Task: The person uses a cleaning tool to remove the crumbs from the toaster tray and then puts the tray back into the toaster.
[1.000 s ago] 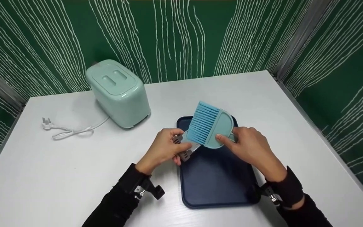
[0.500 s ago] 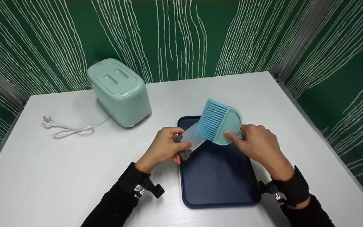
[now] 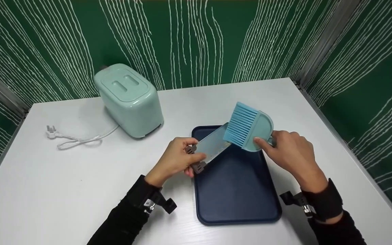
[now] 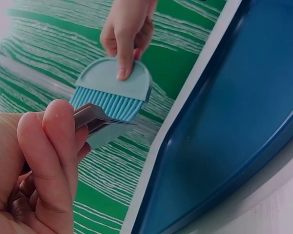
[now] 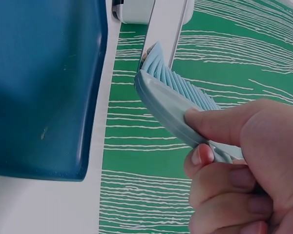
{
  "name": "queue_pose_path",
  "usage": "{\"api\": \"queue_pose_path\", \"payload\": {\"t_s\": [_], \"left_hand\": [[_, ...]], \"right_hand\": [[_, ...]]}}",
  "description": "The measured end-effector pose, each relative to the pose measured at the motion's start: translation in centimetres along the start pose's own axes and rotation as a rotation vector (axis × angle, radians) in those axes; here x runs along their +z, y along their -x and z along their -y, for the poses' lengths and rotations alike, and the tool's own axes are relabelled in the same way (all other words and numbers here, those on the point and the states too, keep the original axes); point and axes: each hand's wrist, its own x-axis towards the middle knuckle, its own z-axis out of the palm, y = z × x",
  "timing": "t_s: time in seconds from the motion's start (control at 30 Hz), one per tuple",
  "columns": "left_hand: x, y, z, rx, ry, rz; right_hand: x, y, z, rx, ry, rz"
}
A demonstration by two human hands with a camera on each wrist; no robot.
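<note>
My left hand (image 3: 177, 156) grips the grey end of a flat metal crumb tray (image 3: 211, 143), thumb on its upper face. The crumb tray slants up to the right above a dark blue tray (image 3: 237, 194). Small yellowish crumbs (image 3: 227, 144) lie near its far end. My right hand (image 3: 293, 153) holds a light blue hand brush (image 3: 260, 131) by its handle, thumb pressed on the flat back. The blue bristles (image 3: 240, 124) overlap the crumb tray's far end. In the right wrist view the bristles (image 5: 158, 63) bend against its surface, with brownish bits beside them.
A mint green toaster (image 3: 131, 102) stands at the back left of the white table (image 3: 80, 190). Its white cord (image 3: 80, 140) and plug lie to the left. Green walls (image 3: 196, 41) with white streaks rise behind and at both sides. A few specks (image 5: 44, 132) show on the blue tray.
My right hand has drawn the brush rightward and slightly up along the crumb tray to its far end, exposing more metal and crumbs. My left hand has hardly moved.
</note>
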Motion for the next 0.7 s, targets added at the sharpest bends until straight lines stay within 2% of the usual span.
{"api": "queue_pose_path", "payload": {"t_s": [0.27, 0.7], "left_hand": [[-0.14, 0.05, -0.13, 0.001, -0.021, 0.008], [-0.55, 0.22, -0.35, -0.002, -0.093, -0.018]], "right_hand": [[-0.39, -0.01, -0.54, 0.029, 0.02, -0.014], [-0.63, -0.13, -1.04, 0.034, 0.045, -0.015]]}}
